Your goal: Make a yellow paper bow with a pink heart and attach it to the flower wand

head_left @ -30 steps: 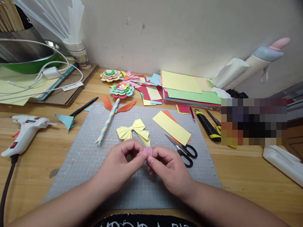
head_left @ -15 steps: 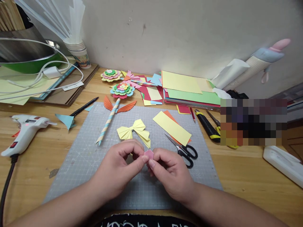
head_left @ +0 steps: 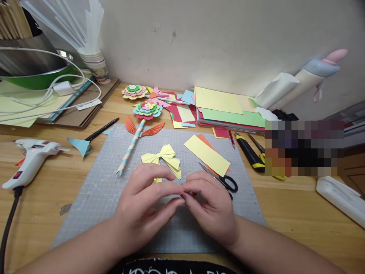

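A tiny bit of pink paper (head_left: 183,192) shows between the fingertips of both hands, mostly hidden by them. My right hand (head_left: 209,203) pinches it between thumb and index finger. My left hand (head_left: 148,198) touches it from the other side, index fingertip and thumb tip closed around its edge, other fingers lifted. Just beyond the hands lies a yellow folded paper bow (head_left: 162,155) on the grey cutting mat (head_left: 94,198). Black-handled scissors (head_left: 229,183) lie beside my right hand, partly covered by it. Yellow strip paper (head_left: 207,154) rests over orange paper.
A striped paper stick (head_left: 131,146) with a layered paper flower (head_left: 147,109) lies at the mat's upper left. A glue gun (head_left: 34,156) sits on the left. A black-and-yellow cutter (head_left: 249,152) and a red pencil (head_left: 232,139) lie to the right; stacked paper (head_left: 219,99) is behind.
The pink paper has turned and is now mostly hidden by fingers. My left hand's index finger has stretched out along it, and my right fingers have closed further over it.
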Demonstrator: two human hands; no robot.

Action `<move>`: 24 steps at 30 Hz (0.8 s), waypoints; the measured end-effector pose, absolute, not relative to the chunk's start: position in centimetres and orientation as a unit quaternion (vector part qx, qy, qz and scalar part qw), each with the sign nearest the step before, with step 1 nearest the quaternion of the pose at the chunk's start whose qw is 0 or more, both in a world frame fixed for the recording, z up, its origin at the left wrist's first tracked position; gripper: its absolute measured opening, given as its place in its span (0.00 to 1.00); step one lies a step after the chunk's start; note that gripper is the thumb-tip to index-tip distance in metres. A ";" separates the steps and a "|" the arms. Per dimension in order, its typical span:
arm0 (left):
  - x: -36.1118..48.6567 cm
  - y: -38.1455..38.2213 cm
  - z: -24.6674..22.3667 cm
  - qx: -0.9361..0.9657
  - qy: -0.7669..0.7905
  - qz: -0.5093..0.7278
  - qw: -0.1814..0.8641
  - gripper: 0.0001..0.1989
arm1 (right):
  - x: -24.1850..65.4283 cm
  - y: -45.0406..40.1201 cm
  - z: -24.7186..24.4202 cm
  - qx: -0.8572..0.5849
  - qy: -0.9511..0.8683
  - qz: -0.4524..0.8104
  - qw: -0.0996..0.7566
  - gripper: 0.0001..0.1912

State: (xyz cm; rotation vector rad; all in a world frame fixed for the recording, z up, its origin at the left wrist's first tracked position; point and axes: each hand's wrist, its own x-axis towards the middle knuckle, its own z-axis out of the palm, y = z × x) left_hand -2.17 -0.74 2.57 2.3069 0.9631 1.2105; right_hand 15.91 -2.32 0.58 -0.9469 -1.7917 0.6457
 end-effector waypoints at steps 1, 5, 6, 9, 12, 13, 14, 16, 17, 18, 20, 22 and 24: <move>-2.2 -0.8 2.6 0.819 0.343 0.421 0.183 0.12 | 15.8 -2.3 0.7 -0.391 -0.735 0.272 0.482 0.09; -2.2 -0.8 2.9 0.815 0.367 0.402 0.198 0.10 | 15.7 -2.5 1.0 -0.406 -0.716 0.299 0.484 0.08; -2.2 -0.7 3.0 0.812 0.370 0.405 0.200 0.10 | 15.7 -2.5 1.0 -0.410 -0.709 0.302 0.488 0.08; -2.1 -0.7 3.0 0.806 0.375 0.411 0.202 0.09 | 15.7 -2.7 1.0 -0.419 -0.693 0.302 0.503 0.08; -2.1 -0.6 2.9 0.810 0.378 0.399 0.204 0.09 | 15.8 -2.8 0.8 -0.420 -0.692 0.294 0.509 0.10; -2.1 -0.5 2.9 0.812 0.379 0.395 0.204 0.09 | 15.9 -2.8 0.7 -0.421 -0.692 0.292 0.509 0.10; -2.1 -0.5 2.8 0.813 0.378 0.394 0.204 0.09 | 15.9 -2.9 0.7 -0.422 -0.693 0.289 0.508 0.10; -2.2 -0.4 2.7 0.814 0.375 0.394 0.202 0.08 | 16.0 -3.0 0.7 -0.424 -0.694 0.283 0.509 0.11; -2.2 -0.4 2.7 0.816 0.373 0.394 0.200 0.08 | 16.0 -3.0 0.7 -0.423 -0.695 0.282 0.508 0.11; -2.2 -0.4 2.6 0.818 0.371 0.392 0.197 0.09 | 16.0 -3.0 0.7 -0.422 -0.696 0.281 0.508 0.11; -2.2 -0.6 2.4 0.826 0.366 0.384 0.188 0.09 | 16.0 -3.1 0.7 -0.420 -0.695 0.286 0.509 0.11; -2.3 -0.7 2.4 0.833 0.366 0.373 0.180 0.08 | 16.0 -3.1 0.8 -0.419 -0.691 0.296 0.509 0.11; -2.2 -0.8 2.6 0.843 0.367 0.351 0.178 0.05 | 16.0 -3.0 0.8 -0.416 -0.685 0.311 0.510 0.10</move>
